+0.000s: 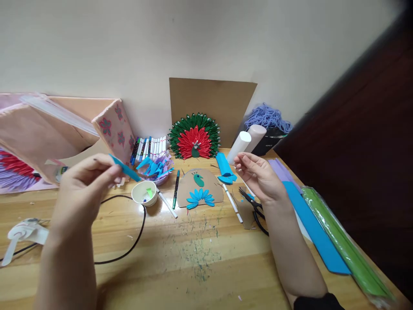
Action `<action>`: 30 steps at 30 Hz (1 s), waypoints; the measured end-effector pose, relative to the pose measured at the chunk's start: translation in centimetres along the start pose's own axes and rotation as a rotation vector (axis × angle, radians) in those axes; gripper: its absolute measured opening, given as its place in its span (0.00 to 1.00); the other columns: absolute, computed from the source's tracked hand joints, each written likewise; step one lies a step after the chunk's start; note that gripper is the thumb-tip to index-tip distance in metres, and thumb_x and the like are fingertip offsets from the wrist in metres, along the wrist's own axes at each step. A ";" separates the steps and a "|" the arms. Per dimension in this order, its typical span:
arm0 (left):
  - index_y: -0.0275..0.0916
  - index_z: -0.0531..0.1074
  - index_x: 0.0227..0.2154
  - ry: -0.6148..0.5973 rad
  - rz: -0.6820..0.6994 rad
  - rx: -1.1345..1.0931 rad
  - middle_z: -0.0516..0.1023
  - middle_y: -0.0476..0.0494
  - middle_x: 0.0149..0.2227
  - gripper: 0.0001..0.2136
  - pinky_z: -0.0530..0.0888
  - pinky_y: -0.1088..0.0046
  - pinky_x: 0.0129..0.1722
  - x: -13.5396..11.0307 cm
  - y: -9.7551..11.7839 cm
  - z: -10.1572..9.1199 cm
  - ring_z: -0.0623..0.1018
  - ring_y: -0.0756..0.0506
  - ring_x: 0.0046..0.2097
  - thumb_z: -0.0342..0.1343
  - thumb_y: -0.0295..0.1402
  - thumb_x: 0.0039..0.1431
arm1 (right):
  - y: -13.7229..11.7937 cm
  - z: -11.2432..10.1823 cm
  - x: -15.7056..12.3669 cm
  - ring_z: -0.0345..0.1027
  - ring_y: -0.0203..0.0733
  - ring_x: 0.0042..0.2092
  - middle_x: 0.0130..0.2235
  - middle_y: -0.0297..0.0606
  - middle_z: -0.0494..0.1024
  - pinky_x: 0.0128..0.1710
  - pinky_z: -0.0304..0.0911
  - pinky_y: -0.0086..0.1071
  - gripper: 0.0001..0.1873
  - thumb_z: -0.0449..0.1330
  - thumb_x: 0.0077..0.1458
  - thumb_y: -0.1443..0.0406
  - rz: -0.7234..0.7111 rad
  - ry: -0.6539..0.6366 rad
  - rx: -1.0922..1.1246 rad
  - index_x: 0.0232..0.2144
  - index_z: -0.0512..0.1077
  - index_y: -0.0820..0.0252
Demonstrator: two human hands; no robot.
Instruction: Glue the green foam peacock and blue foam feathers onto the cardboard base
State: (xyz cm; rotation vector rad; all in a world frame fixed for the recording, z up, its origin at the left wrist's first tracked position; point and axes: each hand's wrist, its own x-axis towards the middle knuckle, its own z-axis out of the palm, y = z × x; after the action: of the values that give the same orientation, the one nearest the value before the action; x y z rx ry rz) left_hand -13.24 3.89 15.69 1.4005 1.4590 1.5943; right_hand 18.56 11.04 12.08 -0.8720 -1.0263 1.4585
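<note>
Raised over the left of the table, my left hand [79, 189] pinches a narrow blue paper strip [125, 168] between thumb and fingers. My right hand [263, 178] is up on the other side, thumb against fingertips; whatever it may hold is too small to make out. Between them lies a rounded cardboard piece [211, 178] bearing a green bird shape [198, 179] and a half ring of blue paper petals [200, 197]. Black-handled scissors [253, 201] rest beside my right wrist. A blue paper roll [223, 163] sits behind the cardboard's right edge.
A white cup [144, 193] and a bowl of paper scraps [158, 168] stand on the left, near a glue gun [27, 232] and its black cord. Behind are a red-green paper peacock [195, 137] and white rolls [240, 146]. Blue sheets [318, 230] and a green roll [342, 241] lie right.
</note>
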 end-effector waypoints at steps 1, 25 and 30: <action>0.37 0.70 0.24 0.053 0.019 -0.019 0.67 0.54 0.21 0.04 0.62 0.79 0.26 0.0 0.3 -0.5 0.65 0.56 0.26 0.58 0.29 0.51 | 0.1 0.1 0.0 0.69 0.29 0.30 0.31 0.30 0.78 0.32 0.67 0.24 0.10 0.69 0.39 0.59 0.006 -0.004 -0.015 0.27 0.76 0.53; 0.38 0.70 0.26 -0.487 -0.056 0.231 0.73 0.48 0.27 0.08 0.67 0.76 0.28 -2.5 -0.2 5.7 0.72 0.51 0.30 0.54 0.37 0.55 | 0.8 1.8 -1.3 0.71 0.41 0.42 0.47 0.41 0.72 0.45 0.67 0.41 0.18 0.57 0.54 0.63 -0.415 0.131 -0.436 0.48 0.60 0.54; 0.38 0.70 0.27 -0.646 -0.050 0.210 0.75 0.47 0.28 0.10 0.67 0.76 0.27 -3.8 -0.6 8.6 0.72 0.51 0.29 0.51 0.38 0.57 | -0.9 0.5 -3.0 0.55 0.50 0.59 0.59 0.45 0.53 0.58 0.54 0.50 0.37 0.59 0.50 0.70 -0.871 0.552 -0.799 0.56 0.44 0.49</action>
State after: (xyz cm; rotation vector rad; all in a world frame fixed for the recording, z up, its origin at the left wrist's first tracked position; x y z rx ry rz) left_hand -4.31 3.67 12.72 1.7635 1.2622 0.8408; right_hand 18.85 8.01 13.07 -1.0828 -1.3171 0.0270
